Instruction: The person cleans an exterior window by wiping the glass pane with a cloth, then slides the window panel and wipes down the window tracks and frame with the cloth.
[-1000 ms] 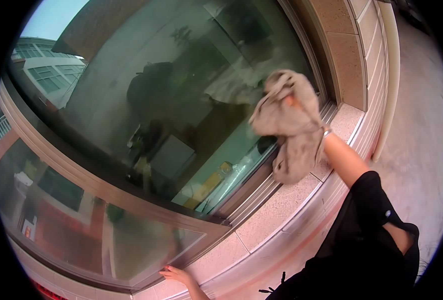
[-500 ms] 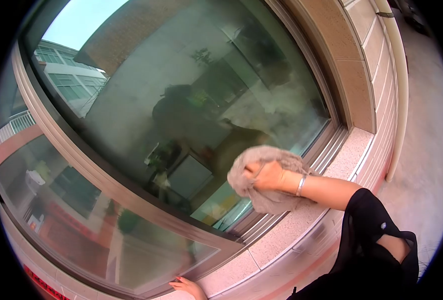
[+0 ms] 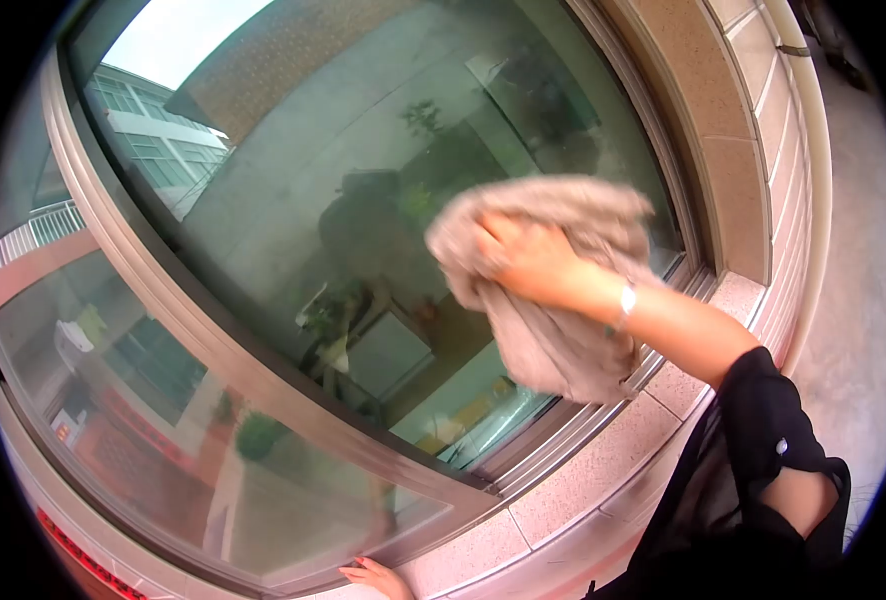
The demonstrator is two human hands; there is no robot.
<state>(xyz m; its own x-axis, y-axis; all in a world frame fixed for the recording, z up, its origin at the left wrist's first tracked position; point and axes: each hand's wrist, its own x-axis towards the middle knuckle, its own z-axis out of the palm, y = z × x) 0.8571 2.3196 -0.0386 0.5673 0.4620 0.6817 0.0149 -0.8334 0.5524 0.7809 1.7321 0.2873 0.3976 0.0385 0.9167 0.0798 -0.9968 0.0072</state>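
My right hand is closed on a greyish-beige cloth, which hangs in loose folds in front of the window glass. Whether the cloth presses on the pane I cannot tell. A silvery band circles the right wrist, and a black sleeve covers the arm above. At the bottom edge of the view, my left hand rests on the window's lower frame by the sill, its fingers stretched out and holding nothing. Part of that hand is cut off.
A speckled stone sill runs below the sliding window's metal frame. Tiled wall and a pale pipe stand to the right, beside grey ground. A building and plants show in the glass.
My right hand has lifted the cloth up from the lower frame and sill, further over the pane, and the cloth now hangs more spread out. My left hand stays nearly in place.
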